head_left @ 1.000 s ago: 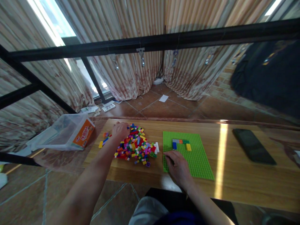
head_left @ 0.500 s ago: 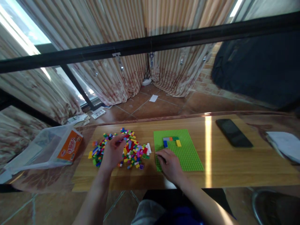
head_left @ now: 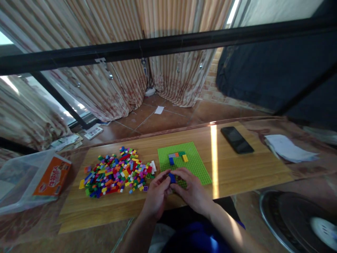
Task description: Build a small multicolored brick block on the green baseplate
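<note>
A dark blue toy brick [head_left: 172, 177] is pinched between the fingertips of my left hand [head_left: 157, 194] and my right hand [head_left: 191, 188]. Both hands meet over the near-left edge of a green studded baseplate [head_left: 198, 170]. On the plate, a grey brick [head_left: 172, 155], an orange brick [head_left: 177, 154] and a green brick [head_left: 182, 154] form a row. A blue brick [head_left: 171, 161] extends toward me from its left end, a yellow brick [head_left: 185, 158] from its right. Left of my hands spreads a pile of mixed coloured bricks [head_left: 113, 172].
A clear plastic bin [head_left: 21, 172] with an orange label stands at the far left. On the wooden board [head_left: 184, 135] to the right lies a black phone [head_left: 237, 140], with white papers [head_left: 289, 148] beyond. A round dark stool [head_left: 292, 218] is at lower right.
My left hand has left the brick pile and come right to meet my right hand. A blue brick now shows between them. The view has shifted right.
</note>
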Demonstrator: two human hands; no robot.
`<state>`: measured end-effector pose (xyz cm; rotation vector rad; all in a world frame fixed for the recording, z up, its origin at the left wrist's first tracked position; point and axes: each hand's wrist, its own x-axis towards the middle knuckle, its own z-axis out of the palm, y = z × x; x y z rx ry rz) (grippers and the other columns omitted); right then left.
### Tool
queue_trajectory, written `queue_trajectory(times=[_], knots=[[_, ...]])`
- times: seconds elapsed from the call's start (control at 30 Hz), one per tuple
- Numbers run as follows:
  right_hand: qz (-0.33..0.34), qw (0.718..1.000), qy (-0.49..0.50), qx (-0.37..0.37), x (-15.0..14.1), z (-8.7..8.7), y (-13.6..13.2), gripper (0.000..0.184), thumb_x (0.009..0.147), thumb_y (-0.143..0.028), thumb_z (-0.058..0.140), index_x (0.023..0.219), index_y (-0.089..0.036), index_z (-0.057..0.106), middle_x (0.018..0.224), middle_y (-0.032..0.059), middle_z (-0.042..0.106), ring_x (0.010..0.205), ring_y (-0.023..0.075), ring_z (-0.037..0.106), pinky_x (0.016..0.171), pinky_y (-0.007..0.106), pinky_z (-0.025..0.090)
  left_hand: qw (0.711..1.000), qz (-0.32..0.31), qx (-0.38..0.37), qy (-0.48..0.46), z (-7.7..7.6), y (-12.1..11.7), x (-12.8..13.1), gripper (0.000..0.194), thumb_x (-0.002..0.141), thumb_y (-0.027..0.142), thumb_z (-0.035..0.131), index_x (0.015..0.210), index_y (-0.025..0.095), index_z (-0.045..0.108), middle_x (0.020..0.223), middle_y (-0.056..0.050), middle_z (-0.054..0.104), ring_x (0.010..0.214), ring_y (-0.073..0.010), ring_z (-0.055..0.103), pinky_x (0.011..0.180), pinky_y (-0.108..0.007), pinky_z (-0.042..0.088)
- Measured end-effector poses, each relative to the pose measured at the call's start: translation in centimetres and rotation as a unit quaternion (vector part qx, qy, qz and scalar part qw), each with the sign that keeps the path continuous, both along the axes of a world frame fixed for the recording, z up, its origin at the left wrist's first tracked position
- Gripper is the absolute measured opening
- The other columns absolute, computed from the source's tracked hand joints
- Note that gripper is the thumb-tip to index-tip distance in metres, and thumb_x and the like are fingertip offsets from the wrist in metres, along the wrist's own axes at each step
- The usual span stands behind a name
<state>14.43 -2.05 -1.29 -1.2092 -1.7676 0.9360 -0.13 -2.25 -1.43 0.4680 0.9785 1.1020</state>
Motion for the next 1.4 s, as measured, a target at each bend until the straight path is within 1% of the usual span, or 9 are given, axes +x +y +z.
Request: queue_trajectory(times=[0.23,0.33,0.4,0.53,0.63,0.83,1.0,1.17,1.4], knots=[[-0.014,0.999,-0.018,-0.048,2.2,0.2,-0.6,0.031,0.08,-0.019,0.068,0.11,-0.026,0.065,0.106,0.0026,0.066,0.097,0.0165,0.063,0.087,0.034,0.052,1.0,-0.018,-0.011,0.02,-0.2,-0.4,1.9,0.043,0.068,0.03,0.08,0.106,0.016,0.068,0.103,-0.009,0.07,0.088,-0.0174,0.066,0.079,-0.03,0.053],[-0.018,0.998,-0.038,-0.046,3.5,-0.1,0.2,0.029,0.079,-0.018,0.068,0.107,-0.026,0.066,0.101,0.0017,0.066,0.093,0.0161,0.064,0.084,0.033,0.052,0.997,-0.048,0.006,0.063,-0.7,0.2,2.9,0.041,0.071,0.027,0.075,0.109,0.016,0.066,0.094,-0.009,0.07,0.086,-0.0188,0.067,0.079,-0.032,0.053],[-0.035,0.997,-0.066,-0.03,4.5,-0.5,1.1,0.028,0.079,-0.018,0.067,0.106,-0.025,0.066,0.098,0.0018,0.066,0.089,0.0161,0.063,0.081,0.033,0.053,0.991,-0.06,0.033,0.113,-1.2,0.8,3.4,0.039,0.072,0.023,0.073,0.11,0.017,0.066,0.095,-0.009,0.071,0.086,-0.02,0.067,0.08,-0.035,0.054],[-0.083,0.987,-0.133,0.017,5.8,-1.5,3.2,0.031,0.077,-0.013,0.066,0.106,-0.023,0.066,0.102,0.0042,0.066,0.09,0.0178,0.063,0.082,0.035,0.052,0.963,-0.05,0.102,0.244,-1.9,1.5,3.9,0.037,0.073,0.019,0.069,0.11,0.019,0.066,0.105,-0.011,0.069,0.091,-0.0219,0.067,0.087,-0.039,0.052],[-0.08,0.984,-0.153,0.033,6.2,-2.1,4.2,0.032,0.077,-0.01,0.064,0.107,-0.023,0.066,0.105,0.005,0.066,0.096,0.0189,0.063,0.086,0.037,0.051,0.937,-0.055,0.137,0.318,-2.0,1.8,4.1,0.036,0.076,0.018,0.066,0.111,0.02,0.066,0.111,-0.011,0.069,0.091,-0.0216,0.066,0.088,-0.039,0.05],[-0.115,0.982,-0.151,0.013,6.1,-2.4,4.2,0.034,0.077,-0.013,0.066,0.111,-0.021,0.064,0.1,0.0051,0.068,0.081,0.0169,0.063,0.076,0.033,0.053,0.913,-0.078,0.16,0.368,-1.4,2.6,4.7,0.035,0.079,0.017,0.06,0.114,0.018,0.063,0.11,-0.012,0.068,0.088,-0.0213,0.066,0.085,-0.038,0.05],[-0.14,0.981,-0.131,0.016,6.2,-2.4,3.9,0.023,0.082,-0.019,0.062,0.104,-0.02,0.067,0.092,0.0043,0.068,0.077,0.0165,0.063,0.072,0.031,0.052,0.896,-0.079,0.185,0.396,-1.0,3.7,5.3,0.035,0.079,0.014,0.058,0.114,0.017,0.063,0.108,-0.012,0.068,0.087,-0.0208,0.066,0.083,-0.037,0.051],[-0.159,0.98,-0.121,0.011,5.9,-2.3,4.2,0.015,0.087,-0.023,0.057,0.094,-0.019,0.07,0.089,0.0059,0.07,0.078,0.0176,0.065,0.072,0.03,0.051,0.868,-0.073,0.2,0.448,-1.0,4.9,6.0,0.036,0.08,0.012,0.055,0.115,0.018,0.062,0.099,-0.01,0.07,0.085,-0.0212,0.067,0.084,-0.037,0.051],[-0.162,0.966,-0.195,-0.043,5.6,-1.6,5.4,0.017,0.085,-0.023,0.058,0.078,-0.021,0.074,0.081,0.0038,0.072,0.074,0.0166,0.064,0.067,0.027,0.044,0.819,-0.116,0.179,0.532,-0.8,6.1,6.8,0.04,0.082,0.011,0.053,0.122,0.013,0.058,0.09,-0.01,0.072,0.086,-0.0222,0.068,0.084,-0.036,0.05]])
